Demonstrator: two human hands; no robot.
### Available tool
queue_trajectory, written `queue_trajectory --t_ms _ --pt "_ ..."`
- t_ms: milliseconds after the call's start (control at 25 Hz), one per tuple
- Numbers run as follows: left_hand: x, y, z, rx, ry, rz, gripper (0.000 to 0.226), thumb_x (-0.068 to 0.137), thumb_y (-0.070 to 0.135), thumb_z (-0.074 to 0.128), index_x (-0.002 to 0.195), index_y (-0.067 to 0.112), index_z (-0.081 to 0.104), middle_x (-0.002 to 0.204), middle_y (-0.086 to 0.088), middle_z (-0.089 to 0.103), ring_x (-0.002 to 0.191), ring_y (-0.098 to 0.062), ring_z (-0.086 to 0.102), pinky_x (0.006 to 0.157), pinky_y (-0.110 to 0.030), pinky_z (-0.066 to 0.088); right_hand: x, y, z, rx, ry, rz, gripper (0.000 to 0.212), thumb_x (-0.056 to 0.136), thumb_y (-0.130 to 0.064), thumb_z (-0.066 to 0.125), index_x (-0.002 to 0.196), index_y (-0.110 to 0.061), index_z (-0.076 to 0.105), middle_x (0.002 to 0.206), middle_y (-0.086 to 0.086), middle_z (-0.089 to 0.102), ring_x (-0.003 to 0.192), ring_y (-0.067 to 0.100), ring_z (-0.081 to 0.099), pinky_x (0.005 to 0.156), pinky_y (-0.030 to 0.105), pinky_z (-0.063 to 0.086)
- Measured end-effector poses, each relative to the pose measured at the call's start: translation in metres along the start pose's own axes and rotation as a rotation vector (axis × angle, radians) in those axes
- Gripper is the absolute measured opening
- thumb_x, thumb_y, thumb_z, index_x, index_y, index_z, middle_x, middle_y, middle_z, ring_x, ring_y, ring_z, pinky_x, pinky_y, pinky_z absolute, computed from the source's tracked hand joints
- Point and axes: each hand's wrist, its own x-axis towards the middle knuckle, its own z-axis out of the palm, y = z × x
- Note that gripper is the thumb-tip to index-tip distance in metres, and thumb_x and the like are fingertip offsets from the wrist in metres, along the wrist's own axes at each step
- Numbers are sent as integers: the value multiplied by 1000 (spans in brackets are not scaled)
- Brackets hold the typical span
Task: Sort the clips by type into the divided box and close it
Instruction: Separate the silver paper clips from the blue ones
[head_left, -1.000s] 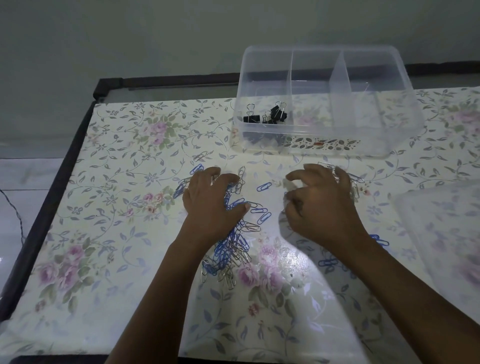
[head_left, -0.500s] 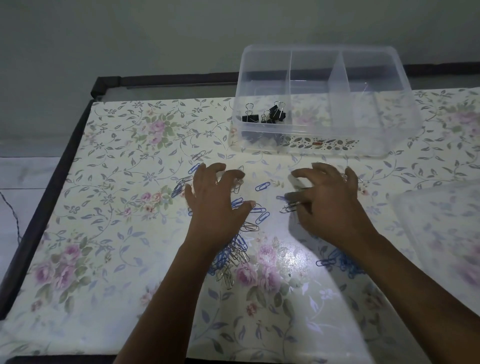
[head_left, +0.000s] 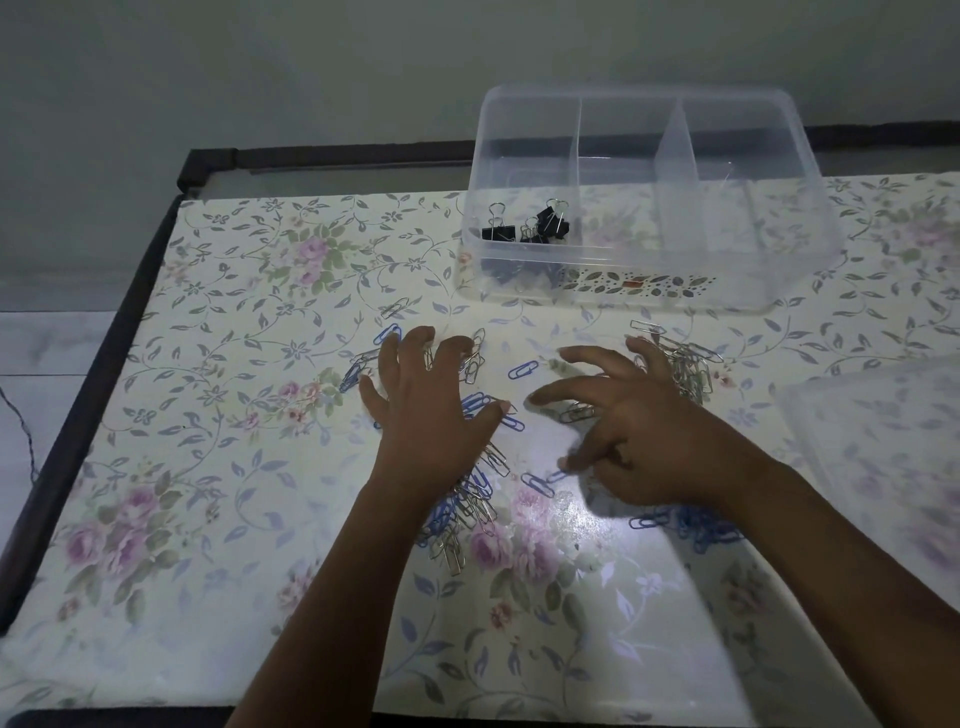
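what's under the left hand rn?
The left hand lies spread over a mixed pile of blue and silver paper clips; they stick out past its fingertips and wrist. Whatever sits directly beneath the palm is covered.

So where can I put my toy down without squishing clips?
The bare flowered tablecloth between the dark table edge and the left hand. Crowded: blue and silver wire paper clips around both hands, the clear plastic divided box behind, the frosted plastic lid beyond the right hand.
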Motion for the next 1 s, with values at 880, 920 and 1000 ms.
queue_trajectory --t_ms 880,920,1000 --pt "-5 8 8 79 -9 -12 67 75 52 63 133 30 36 150 -2 13 141 -25 -7 109 -58 -2 -9 6 -16 233 -260 177 37 54 -17 57 65 -51 67 119 -31 51 136 8 15 110 50 -3" --pt "-6 10 8 88 -16 -5 71 75 56 62 134 30 34 150 -3 11 141 -26 -7 109 -59 -2 -11 7 -18 242 -265 189 41 54 -17 55 66 -55 65 117 -29 54 136 8 15 110 51 -2" --pt "-8 13 10 109 -44 10 76 74 60 60 137 30 29 151 -2 9 141 -26 -8 109 -58 -3 -13 7 -20 238 -228 186 30 54 -17 51 59 -39 70 117 -27 54 133 10 22 106 52 8"
